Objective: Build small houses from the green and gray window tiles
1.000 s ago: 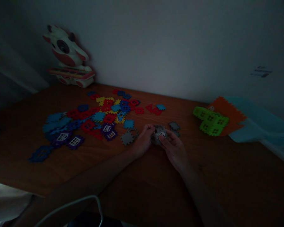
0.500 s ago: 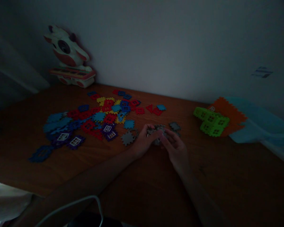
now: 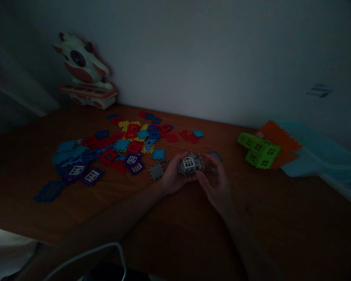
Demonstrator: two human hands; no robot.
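Note:
A small block of joined grey interlocking tiles (image 3: pixel 190 164), one face bearing a white window frame, rests in my left hand (image 3: pixel 174 177). The fingers and thumb of that hand wrap its left side and underside. At its right, my right hand (image 3: pixel 217 186) has thumb and fingers spread apart, with the thumb tip close to the block; whether it touches is unclear in the dim light. Loose grey tiles (image 3: pixel 156 171) lie on the table left of my left hand, and another grey tile (image 3: pixel 215 156) is partly hidden behind my right fingers.
Red, blue, yellow and purple tiles (image 3: pixel 134 147) are spread over the table's (image 3: pixel 128 210) left half. A green tile structure (image 3: pixel 261 152) leans by orange tiles (image 3: pixel 283 142) and a light blue bin (image 3: pixel 312 152). A cow-shaped toy keyboard (image 3: pixel 87 89) stands against the wall.
My right fingers have spread away from the grey block, having been closed on it. The block's white window face now shows, resting in my left hand.

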